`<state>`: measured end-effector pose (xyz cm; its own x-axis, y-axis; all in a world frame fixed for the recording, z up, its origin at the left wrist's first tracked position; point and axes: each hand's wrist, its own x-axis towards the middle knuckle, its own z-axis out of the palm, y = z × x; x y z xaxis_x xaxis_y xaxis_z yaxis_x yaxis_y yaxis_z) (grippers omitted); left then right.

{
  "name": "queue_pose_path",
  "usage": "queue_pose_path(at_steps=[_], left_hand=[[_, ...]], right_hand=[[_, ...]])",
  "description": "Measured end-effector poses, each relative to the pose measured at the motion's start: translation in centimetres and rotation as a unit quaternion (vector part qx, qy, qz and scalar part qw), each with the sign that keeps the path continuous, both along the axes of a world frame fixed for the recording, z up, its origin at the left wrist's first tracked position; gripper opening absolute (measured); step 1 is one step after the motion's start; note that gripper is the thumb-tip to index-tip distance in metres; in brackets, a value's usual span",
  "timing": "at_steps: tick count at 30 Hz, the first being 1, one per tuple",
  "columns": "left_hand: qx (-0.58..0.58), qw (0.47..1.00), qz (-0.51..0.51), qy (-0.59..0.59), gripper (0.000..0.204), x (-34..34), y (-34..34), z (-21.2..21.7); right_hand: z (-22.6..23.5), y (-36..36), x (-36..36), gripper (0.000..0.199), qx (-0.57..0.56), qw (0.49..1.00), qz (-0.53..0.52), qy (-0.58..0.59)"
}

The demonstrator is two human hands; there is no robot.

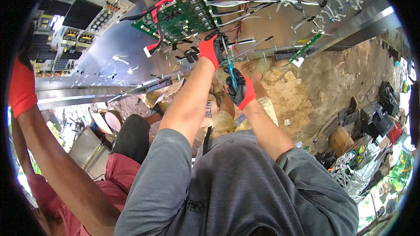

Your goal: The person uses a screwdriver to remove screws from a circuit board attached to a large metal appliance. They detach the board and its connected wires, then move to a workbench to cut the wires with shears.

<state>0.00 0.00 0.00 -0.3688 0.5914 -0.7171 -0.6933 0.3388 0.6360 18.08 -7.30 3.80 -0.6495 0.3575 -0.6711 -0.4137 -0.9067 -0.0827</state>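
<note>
While the pale power board [72, 22] at left and the green circuit board [181, 15] sit wired on the upright metal panel [267, 15], work looks early: left hand [213, 48] pinches black connectors below it, right hand [239, 91] grips a teal-handled screwdriver [230, 69].

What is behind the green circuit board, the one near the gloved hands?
The green circuit board sits against a large shiny metal panel, with red and white wires at its edges. What lies between board and panel is covered.
</note>
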Motion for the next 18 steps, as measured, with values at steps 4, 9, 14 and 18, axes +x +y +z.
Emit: queue_pose_path(at_steps=[4, 9, 14, 18], left_hand=[[-0.036, 0.994, -0.068, 0.083, 0.013, 0.2, 0.0, 3.7], [-0.065, 0.988, -0.108, 0.086, 0.003, 0.5, 1.4, 3.6], [-0.044, 0.987, -0.128, 0.091, 0.014, -0.7, 0.8, 0.9], [-0.025, 1.000, -0.005, -0.017, 0.011, 0.7, 0.7, 2.0]], right_hand=[[2.1, -0.7, -2.1, 0.027, 0.246, 0.890, 0.099, -0.372], [3.7, -0.2, -2.5, 0.028, 0.371, 0.791, 0.074, -0.481], [1.0, -0.2, 0.7, 0.028, -0.119, 0.988, -0.052, 0.083], [1.2, -1.1, 0.9, 0.029, -0.143, 0.979, -0.058, 0.132]])
